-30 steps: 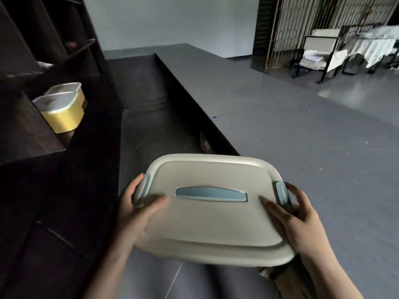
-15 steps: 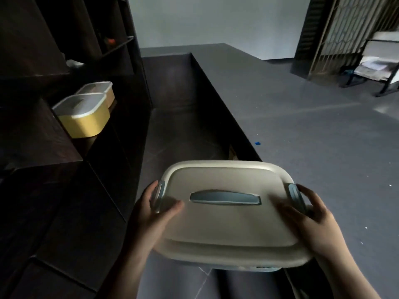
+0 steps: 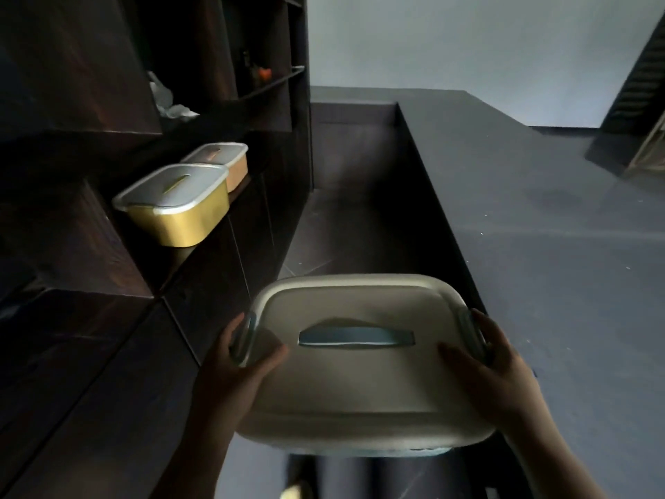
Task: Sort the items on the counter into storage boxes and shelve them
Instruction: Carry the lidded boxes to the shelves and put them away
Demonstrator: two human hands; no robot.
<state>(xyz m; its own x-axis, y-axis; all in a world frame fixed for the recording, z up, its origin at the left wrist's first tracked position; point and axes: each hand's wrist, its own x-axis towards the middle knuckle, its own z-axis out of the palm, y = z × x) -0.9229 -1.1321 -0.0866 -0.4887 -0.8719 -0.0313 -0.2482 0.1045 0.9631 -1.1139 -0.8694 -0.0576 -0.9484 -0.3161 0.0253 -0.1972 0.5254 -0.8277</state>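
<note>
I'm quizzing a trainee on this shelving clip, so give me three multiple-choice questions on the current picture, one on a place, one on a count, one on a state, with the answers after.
1. Where do the lidded boxes already put away sit?
A. on the dark shelf at left
B. on the grey counter
C. on the floor

2. How many boxes are on that shelf?
A. one
B. two
C. four

3. How is the cream box with the blue handle held?
A. by one hand, by its handle
B. by both hands, at its sides
C. it rests unheld on the counter

Answers:
1 A: the yellow box and the orange box stand on the shelf.
2 B: only those two show.
3 B: the left hand and right hand grip the cream box at its sides.
</note>
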